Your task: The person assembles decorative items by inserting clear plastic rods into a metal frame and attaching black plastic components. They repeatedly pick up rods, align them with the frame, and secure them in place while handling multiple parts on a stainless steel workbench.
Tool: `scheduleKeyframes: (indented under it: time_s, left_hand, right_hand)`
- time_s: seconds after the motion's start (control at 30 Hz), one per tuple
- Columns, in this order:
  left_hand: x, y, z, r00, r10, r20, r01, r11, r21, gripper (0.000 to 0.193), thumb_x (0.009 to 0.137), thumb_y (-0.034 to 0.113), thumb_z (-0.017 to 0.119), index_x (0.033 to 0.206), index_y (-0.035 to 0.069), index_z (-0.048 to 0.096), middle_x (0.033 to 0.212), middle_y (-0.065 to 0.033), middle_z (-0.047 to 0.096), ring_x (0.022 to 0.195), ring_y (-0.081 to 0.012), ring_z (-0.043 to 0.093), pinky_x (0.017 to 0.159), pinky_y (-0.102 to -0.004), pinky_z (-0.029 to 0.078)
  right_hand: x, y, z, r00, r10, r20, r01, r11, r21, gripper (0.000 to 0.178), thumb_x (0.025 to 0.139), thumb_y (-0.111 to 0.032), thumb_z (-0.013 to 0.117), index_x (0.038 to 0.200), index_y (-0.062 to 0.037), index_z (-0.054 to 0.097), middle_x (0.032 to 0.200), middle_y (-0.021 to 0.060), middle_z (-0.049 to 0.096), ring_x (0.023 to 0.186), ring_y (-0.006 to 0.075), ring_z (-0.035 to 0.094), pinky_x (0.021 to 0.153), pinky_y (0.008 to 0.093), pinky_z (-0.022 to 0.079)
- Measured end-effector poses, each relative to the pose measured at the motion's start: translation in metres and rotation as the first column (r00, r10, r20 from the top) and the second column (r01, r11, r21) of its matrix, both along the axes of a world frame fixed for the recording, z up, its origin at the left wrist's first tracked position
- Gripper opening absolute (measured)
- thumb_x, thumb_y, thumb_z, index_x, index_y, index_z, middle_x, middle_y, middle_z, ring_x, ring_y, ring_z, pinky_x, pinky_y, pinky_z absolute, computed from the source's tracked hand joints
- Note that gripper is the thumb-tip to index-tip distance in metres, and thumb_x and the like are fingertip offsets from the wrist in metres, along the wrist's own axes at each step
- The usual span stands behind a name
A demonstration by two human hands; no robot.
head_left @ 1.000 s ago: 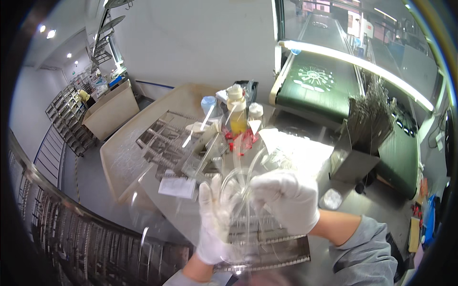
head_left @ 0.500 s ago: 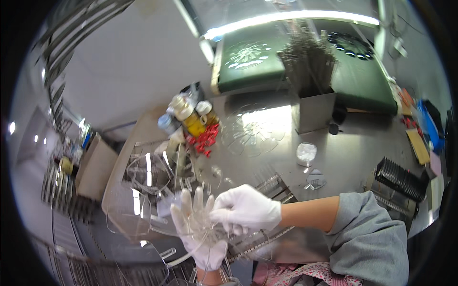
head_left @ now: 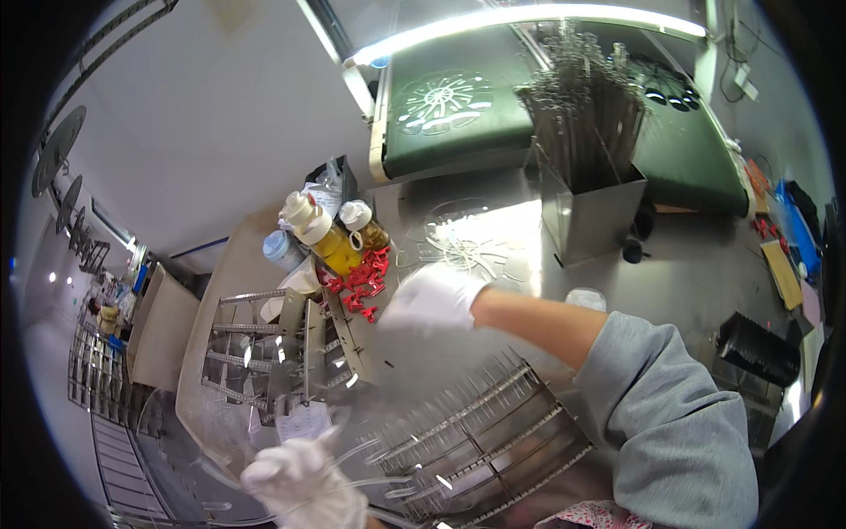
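Observation:
My left hand (head_left: 308, 489), white-gloved, is low at the left with its fingers curled. It grips a clear spoked plastic piece (head_left: 374, 482), whose thin arms stick out past the glove. My right hand (head_left: 429, 300), also gloved, is over the steel table, and motion smears its fingers. Just beyond it lies a clear, flower-shaped plastic piece (head_left: 467, 251) with spokes, partly hidden by the glove. Between my hands and the front edge stands a metal rack (head_left: 507, 445) with rows of clear thin pieces (head_left: 458, 406) upright in it.
Red clips (head_left: 366, 278) lie beside bottles of yellow and amber liquid (head_left: 335, 251). A second rack (head_left: 242, 331) sits on the left tray. Metal rods fill a steel box (head_left: 590, 212) before green conveyor belts (head_left: 458, 141). A black ribbed object (head_left: 758, 348) is at right.
My hands have parted. The left dropped down and left with the clear piece; the right moved up, away from it. The view has shifted, and the front rack shows more fully.

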State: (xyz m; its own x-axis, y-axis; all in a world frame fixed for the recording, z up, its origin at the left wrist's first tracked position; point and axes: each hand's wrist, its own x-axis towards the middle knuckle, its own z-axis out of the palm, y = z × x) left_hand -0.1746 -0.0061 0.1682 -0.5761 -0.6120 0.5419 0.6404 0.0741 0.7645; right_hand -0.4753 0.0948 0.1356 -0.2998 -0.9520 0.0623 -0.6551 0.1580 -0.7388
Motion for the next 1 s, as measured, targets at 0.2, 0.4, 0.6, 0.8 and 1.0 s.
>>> scheduleKeyframes:
  time_s: [0.2,0.4,0.6,0.8,1.0]
  left_hand:
    - [0.025,-0.027,-0.01,0.954,-0.178,-0.243,0.237,0.942,0.238,0.048,0.078,0.036,0.075,0.109,0.003,0.061,0.096,-0.0083,0.05,0.089,-0.0253,0.044,0.084,-0.0423,0.036]
    - [0.04,-0.036,0.002,0.94,-0.305,-0.152,0.33,0.925,0.186,0.037,0.085,0.019,0.076,0.091,0.012,0.04,0.086,-0.0023,0.039,0.082,-0.0191,0.045,0.094,-0.048,0.046]
    - [0.015,0.019,0.0,0.779,-0.543,-0.314,0.599,0.792,0.117,0.051,0.078,0.013,0.08,0.119,0.006,0.051,0.103,-0.0088,0.054,0.112,-0.031,0.058,0.111,-0.0642,0.043]
    - [0.008,0.078,0.02,0.699,-0.64,-0.319,0.67,0.429,0.606,0.093,0.073,0.024,0.092,0.15,0.015,0.04,0.138,-0.0207,0.053,0.129,-0.0517,0.054,0.099,-0.0661,0.056]
    - [0.032,0.119,0.031,0.646,-0.694,-0.317,0.747,0.661,0.075,0.088,0.068,0.023,0.095,0.139,0.006,0.045,0.144,-0.0243,0.046,0.133,-0.0487,0.05,0.106,-0.0609,0.052]
  right_hand:
    - [-0.114,-0.006,-0.166,0.476,-0.688,-0.548,0.791,0.607,-0.076,0.036,0.095,-0.018,0.052,0.121,0.0036,0.064,0.124,0.0247,0.065,0.112,0.0374,0.064,0.099,0.0446,0.05]
    - [-0.062,0.019,-0.074,0.815,-0.315,-0.486,0.378,0.925,0.034,0.039,0.09,-0.019,0.052,0.118,0.0008,0.069,0.091,0.0246,0.071,0.09,0.037,0.07,0.085,0.0462,0.054]
    - [0.144,0.128,0.058,0.844,-0.408,-0.349,0.147,0.801,-0.58,0.048,0.08,-0.004,0.06,0.127,-0.0008,0.067,0.063,0.0065,0.057,0.052,0.0239,0.057,0.051,0.0358,0.046]
    - [0.267,0.162,0.074,0.786,-0.409,-0.464,-0.048,0.708,-0.704,0.059,0.072,0.0,0.061,0.131,0.0015,0.061,0.052,-0.0063,0.035,0.038,0.0118,0.037,0.04,0.0312,0.032]
    - [0.302,0.182,0.068,0.732,-0.417,-0.539,-0.062,0.747,-0.662,0.061,0.07,-0.003,0.066,0.13,0.0046,0.06,0.052,-0.0042,0.043,0.038,0.0129,0.044,0.04,0.0306,0.036]
